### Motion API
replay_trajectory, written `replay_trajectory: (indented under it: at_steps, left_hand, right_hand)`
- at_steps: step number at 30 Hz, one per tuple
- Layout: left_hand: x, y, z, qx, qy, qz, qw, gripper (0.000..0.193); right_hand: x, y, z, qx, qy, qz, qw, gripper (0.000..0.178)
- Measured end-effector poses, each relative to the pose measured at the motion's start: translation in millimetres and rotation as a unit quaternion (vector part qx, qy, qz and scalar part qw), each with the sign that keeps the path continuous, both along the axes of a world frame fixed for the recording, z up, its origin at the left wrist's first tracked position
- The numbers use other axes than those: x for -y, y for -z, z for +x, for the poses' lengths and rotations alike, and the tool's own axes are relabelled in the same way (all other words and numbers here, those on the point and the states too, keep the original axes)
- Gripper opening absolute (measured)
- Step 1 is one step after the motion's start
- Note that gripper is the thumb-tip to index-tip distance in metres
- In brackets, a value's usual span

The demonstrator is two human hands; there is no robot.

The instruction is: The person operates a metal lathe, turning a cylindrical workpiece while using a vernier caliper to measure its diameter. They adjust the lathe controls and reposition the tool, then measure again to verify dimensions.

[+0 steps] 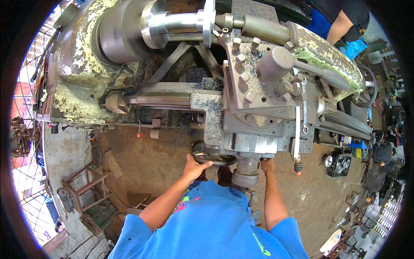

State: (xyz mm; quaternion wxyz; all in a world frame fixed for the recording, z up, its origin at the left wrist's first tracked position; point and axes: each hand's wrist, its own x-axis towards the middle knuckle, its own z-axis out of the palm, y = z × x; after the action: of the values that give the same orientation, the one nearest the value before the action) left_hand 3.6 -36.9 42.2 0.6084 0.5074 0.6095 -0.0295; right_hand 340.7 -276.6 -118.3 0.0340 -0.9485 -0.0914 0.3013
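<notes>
I stand at a metal lathe. My left hand (197, 168) is closed round the rim of the dark carriage handwheel (222, 162), thumb along the top. My right hand (268, 165) reaches up under the front edge of the cross slide (254, 143), beside the round cross-slide dial (246, 173); its fingers are mostly hidden. A shiny flanged metal shaft (183, 20) runs from the chuck (123, 31) to the tailstock centre (225, 21). The square tool post (264, 88), with several bolts and a round-topped clamp lever (276, 64), stands close to the shaft's flange.
Metal chips lie on the carriage and bed (172, 91). A spanner (304, 105) lies at the carriage's right side, near a long lever (297, 138). A metal frame stand (88, 187) is at lower left, a black crate (338, 165) at right. Another person's arm (339, 26) shows behind the tailstock.
</notes>
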Motion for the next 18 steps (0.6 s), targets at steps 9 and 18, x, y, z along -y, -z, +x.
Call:
replay_trajectory:
  at_steps: [9, 18]
  left_hand:
    - [1, 16, -6, 0.017, -0.004, 0.013, 1.000, 0.125]
    - [3, 9, -5, -0.024, -0.025, 0.048, 0.998, 0.104]
  right_hand:
    - [-2, 6, 9, -0.077, -0.409, -0.122, 0.901, 0.053]
    - [-7, -10, 7, -0.065, -0.386, -0.083, 0.917, 0.047]
